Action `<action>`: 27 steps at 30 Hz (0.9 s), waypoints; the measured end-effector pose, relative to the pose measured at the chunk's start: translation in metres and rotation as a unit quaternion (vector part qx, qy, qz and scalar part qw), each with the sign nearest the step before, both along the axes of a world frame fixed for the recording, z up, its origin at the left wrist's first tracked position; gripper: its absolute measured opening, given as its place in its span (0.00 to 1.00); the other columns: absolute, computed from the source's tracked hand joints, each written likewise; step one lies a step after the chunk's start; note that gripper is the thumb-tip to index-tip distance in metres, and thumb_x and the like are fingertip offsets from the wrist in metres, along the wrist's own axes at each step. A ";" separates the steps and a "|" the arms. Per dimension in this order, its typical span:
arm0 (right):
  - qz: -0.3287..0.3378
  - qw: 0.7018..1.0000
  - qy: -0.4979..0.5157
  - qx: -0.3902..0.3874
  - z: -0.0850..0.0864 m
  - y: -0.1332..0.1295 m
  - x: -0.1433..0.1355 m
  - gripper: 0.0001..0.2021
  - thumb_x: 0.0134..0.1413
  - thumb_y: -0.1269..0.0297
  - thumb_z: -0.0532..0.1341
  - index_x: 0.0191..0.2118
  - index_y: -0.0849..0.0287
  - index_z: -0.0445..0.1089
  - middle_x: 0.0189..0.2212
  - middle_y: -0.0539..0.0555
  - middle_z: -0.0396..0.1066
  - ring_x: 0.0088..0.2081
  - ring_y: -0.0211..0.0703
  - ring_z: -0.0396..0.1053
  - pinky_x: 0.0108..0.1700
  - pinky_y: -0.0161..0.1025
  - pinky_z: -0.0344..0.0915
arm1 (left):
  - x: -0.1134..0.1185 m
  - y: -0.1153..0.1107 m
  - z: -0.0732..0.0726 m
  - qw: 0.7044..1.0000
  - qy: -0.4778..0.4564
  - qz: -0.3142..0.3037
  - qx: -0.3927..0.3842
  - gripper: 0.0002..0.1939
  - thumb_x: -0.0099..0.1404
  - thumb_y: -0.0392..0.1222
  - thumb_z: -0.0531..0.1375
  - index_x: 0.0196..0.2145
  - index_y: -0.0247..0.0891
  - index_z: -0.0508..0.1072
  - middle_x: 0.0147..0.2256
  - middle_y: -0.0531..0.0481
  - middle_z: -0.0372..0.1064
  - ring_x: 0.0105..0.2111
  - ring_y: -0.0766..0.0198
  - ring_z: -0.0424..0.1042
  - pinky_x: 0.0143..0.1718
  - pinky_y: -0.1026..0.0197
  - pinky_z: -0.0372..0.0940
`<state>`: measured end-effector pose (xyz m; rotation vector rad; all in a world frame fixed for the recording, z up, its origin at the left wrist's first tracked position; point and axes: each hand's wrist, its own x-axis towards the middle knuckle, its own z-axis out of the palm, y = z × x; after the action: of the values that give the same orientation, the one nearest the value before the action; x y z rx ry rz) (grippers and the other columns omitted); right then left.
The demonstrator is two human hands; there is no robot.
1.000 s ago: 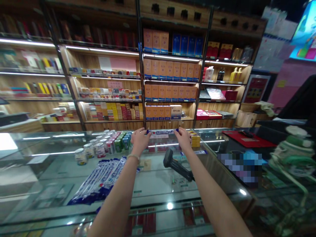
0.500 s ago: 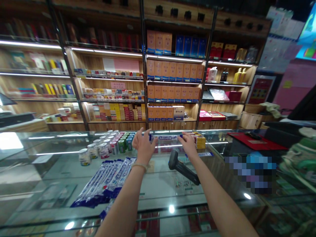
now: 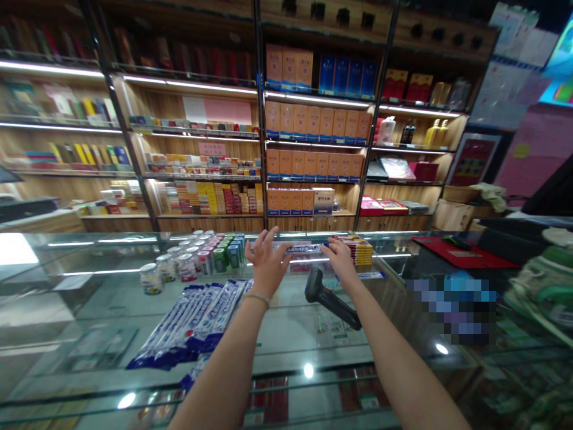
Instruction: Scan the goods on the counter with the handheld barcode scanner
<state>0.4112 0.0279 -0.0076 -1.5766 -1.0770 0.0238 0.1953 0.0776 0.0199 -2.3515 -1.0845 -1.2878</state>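
A long, narrow blue-and-white packet (image 3: 305, 248) with printed characters is stretched between my hands above the far part of the glass counter. My left hand (image 3: 268, 267) has its thumb and a finger at the packet's left part, its other fingers spread upward. My right hand (image 3: 341, 266) pinches the packet's right end. Below them lies a black handheld barcode scanner (image 3: 332, 304). Several similar packets (image 3: 190, 328) lie side by side at left, partly behind my left forearm. Another such packet (image 3: 371, 275) rests just beyond my right wrist.
Jars (image 3: 152, 279) and small cans (image 3: 220, 260) stand in rows on the glass counter (image 3: 286, 352). A stack of yellow-and-red boxes (image 3: 363, 252) sits right of my right hand. A red mat (image 3: 461, 252) and a green bag (image 3: 544, 286) are farther right. Stocked shelves line the back wall.
My left hand has shifted slightly right along the packet, covering more of its left part, with its fingers more spread. My right hand stays at the right end. The view has tilted slightly.
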 end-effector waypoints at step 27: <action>-0.025 0.993 -0.100 -0.054 -0.006 -0.004 -0.004 0.07 0.56 0.55 0.67 0.40 0.45 0.80 0.60 0.51 0.69 0.63 0.55 0.58 0.64 0.56 0.50 | 0.002 0.004 -0.004 1.000 0.013 0.002 -0.013 0.11 0.70 0.50 0.58 0.39 0.49 0.80 0.71 0.53 0.53 0.70 0.40 0.46 0.66 0.26 0.33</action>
<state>0.4067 0.0240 -0.0132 -1.7309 -1.2077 -0.1142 0.1974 0.0814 0.0164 -2.3780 -1.1042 -1.2450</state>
